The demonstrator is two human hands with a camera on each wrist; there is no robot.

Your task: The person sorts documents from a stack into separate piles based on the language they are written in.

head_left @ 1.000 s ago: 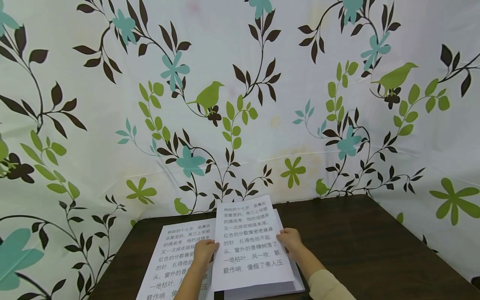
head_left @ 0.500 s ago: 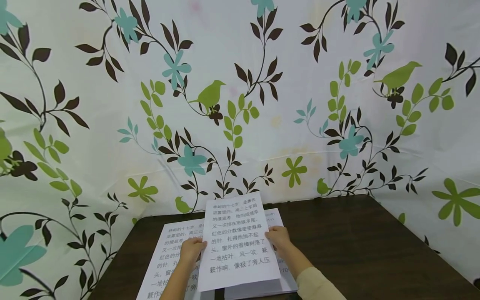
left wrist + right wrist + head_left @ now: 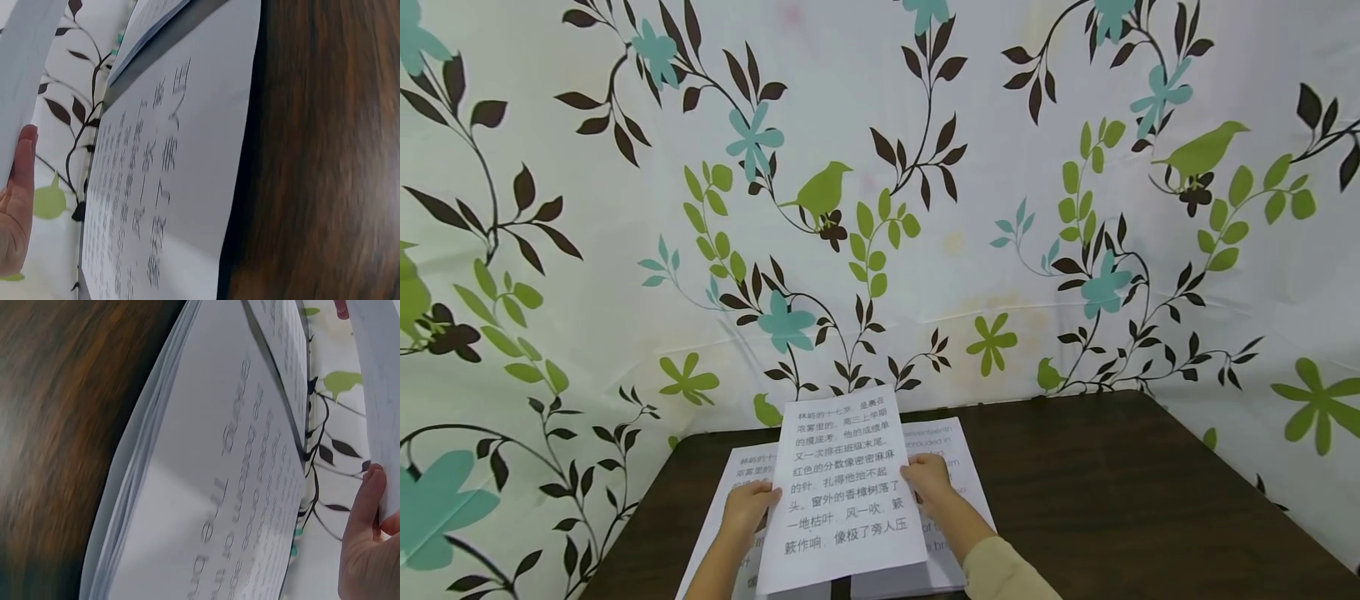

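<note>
A white sheet of paper (image 3: 842, 483) with printed Chinese text is held up, tilted, above the table. My left hand (image 3: 747, 510) pinches its left edge and my right hand (image 3: 931, 483) pinches its right edge. Beneath it on the left lies another page with Chinese text (image 3: 206, 119), partly covered in the head view. To the right rests a stack of paper (image 3: 187, 444), whose top page carries English print. In the left wrist view the left hand (image 3: 15, 206) shows at the edge; the right wrist view shows the right hand (image 3: 369, 544) with the raised sheet.
A dark wooden table (image 3: 1097, 492) extends to the right of the papers. Behind it hangs a white cloth (image 3: 947, 275) patterned with leaves, birds and flowers. A narrow dark strip (image 3: 841, 588) separates the two paper piles.
Both hands have carried the sheet leftward, from over the right stack toward the left page. More of the English page on the right now shows, and less of the left page.
</note>
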